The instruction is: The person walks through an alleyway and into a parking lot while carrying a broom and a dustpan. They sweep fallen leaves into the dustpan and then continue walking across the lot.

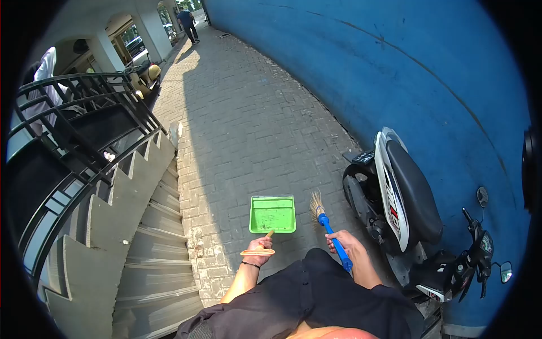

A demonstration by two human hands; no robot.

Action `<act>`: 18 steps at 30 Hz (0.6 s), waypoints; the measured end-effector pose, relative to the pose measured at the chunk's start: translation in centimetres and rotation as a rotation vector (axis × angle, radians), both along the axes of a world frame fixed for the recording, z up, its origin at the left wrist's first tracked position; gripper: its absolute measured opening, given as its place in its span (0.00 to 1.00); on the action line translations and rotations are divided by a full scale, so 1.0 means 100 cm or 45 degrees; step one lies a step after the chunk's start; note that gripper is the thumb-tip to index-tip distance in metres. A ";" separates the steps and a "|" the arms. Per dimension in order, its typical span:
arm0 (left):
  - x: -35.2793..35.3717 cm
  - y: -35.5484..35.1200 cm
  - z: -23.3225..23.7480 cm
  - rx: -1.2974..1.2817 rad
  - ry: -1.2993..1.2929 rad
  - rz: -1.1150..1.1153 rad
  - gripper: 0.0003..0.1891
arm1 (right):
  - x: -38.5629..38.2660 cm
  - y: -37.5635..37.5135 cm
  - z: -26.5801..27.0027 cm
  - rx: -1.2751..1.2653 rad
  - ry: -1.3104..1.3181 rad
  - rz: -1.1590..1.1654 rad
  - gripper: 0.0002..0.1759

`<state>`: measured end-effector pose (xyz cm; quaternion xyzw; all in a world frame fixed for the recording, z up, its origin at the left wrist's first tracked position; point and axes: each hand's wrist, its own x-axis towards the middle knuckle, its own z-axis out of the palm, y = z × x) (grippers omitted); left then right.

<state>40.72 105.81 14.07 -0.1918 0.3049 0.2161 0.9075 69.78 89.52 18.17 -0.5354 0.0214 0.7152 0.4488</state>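
Note:
My left hand [259,245] grips the orange handle of a green dustpan [273,214], which is held out low over the brick paving. My right hand [345,244] is closed around the blue handle of a small broom [327,226]; its straw bristles fan out just right of the dustpan. Both hands are in front of my dark trousers at the lower middle of the view.
A white and black scooter [403,209] is parked close on the right against a blue wall [406,73]. Concrete stairs [152,243] with a black railing [73,130] rise on the left. A person [188,24] walks far down the paved alley [248,118].

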 end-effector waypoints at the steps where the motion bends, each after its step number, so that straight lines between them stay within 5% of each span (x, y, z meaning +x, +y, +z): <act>1: 0.008 0.032 0.006 -0.008 -0.006 -0.011 0.04 | 0.007 0.024 0.006 0.002 -0.039 -0.003 0.10; 11: 0.097 0.349 -0.029 -0.016 -0.002 0.183 0.04 | 0.118 0.335 -0.011 0.032 0.139 -0.147 0.10; 18: 0.140 0.568 0.026 0.041 0.016 0.315 0.05 | 0.179 0.611 0.020 0.033 0.176 -0.083 0.10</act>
